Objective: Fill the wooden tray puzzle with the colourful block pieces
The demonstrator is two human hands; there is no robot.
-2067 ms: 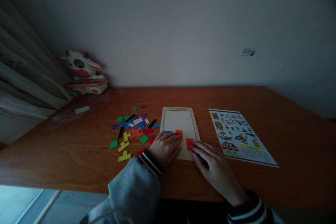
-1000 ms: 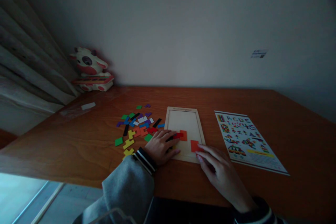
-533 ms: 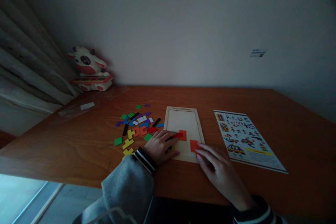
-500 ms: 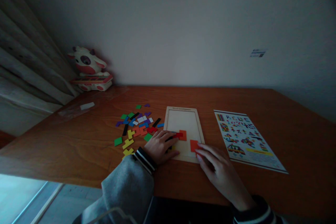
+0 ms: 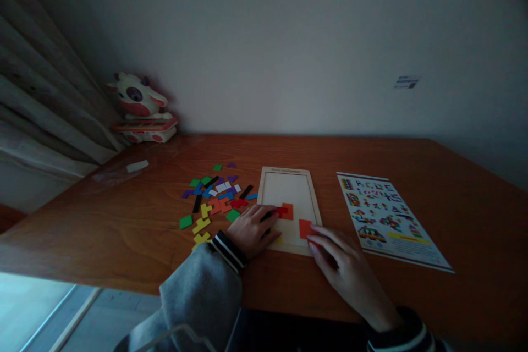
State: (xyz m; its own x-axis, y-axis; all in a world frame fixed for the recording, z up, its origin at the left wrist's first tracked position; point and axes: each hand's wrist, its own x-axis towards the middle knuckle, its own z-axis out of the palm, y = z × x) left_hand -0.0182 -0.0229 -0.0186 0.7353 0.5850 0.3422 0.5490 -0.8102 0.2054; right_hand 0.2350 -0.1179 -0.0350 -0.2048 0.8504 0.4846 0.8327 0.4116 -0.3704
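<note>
A shallow wooden puzzle tray (image 5: 284, 186) lies in front of me. My left hand (image 5: 253, 228) rests over its lower left side, fingers and thumb spread, index fingertip at a red puzzle piece (image 5: 281, 212) that fits against an orange piece (image 5: 290, 211). A bit of a yellow piece (image 5: 279, 240) shows by the left thumb; the rest is hidden under the hand. At the tray's lower right, the fingertips of my right hand (image 5: 336, 253) are closed on the edge of another orange puzzle piece (image 5: 304, 228), partly covering it.
Loose coloured pieces (image 5: 223, 187) are scattered left of the tray. A printed pattern sheet (image 5: 388, 214) lies to the right. A toy cow with a keyboard (image 5: 142, 110) stands at the back left, near a white strip (image 5: 137, 166) and a curtain (image 5: 49, 88).
My left hand has shifted slightly, so more of the red piece and a bit of yellow now show beside it. The right hand stays at the orange piece.
</note>
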